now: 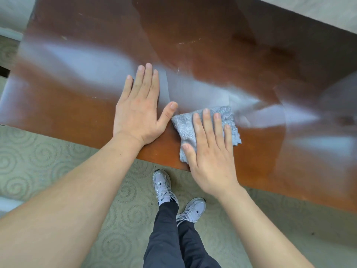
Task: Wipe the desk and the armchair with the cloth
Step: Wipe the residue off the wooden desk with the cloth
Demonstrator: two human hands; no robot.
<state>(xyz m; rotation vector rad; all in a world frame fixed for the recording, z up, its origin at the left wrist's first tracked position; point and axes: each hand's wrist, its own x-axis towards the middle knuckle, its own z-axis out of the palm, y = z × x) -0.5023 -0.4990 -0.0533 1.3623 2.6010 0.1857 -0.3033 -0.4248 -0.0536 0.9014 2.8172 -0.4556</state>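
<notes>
A glossy brown wooden desk (193, 55) fills the upper part of the head view. A small grey fluffy cloth (185, 128) lies flat near the desk's front edge. My right hand (210, 149) presses flat on the cloth with fingers spread, covering its right half. My left hand (139, 109) rests flat on the bare desk just left of the cloth, fingers together, its thumb tip touching the cloth's top-left corner. The armchair is out of view.
Pale green carpet with a swirl pattern (38, 161) runs along the desk's front edge. My feet in grey sneakers (164, 186) and dark trousers stand close to the desk. Light grey floor (318, 10) shows beyond the far edge.
</notes>
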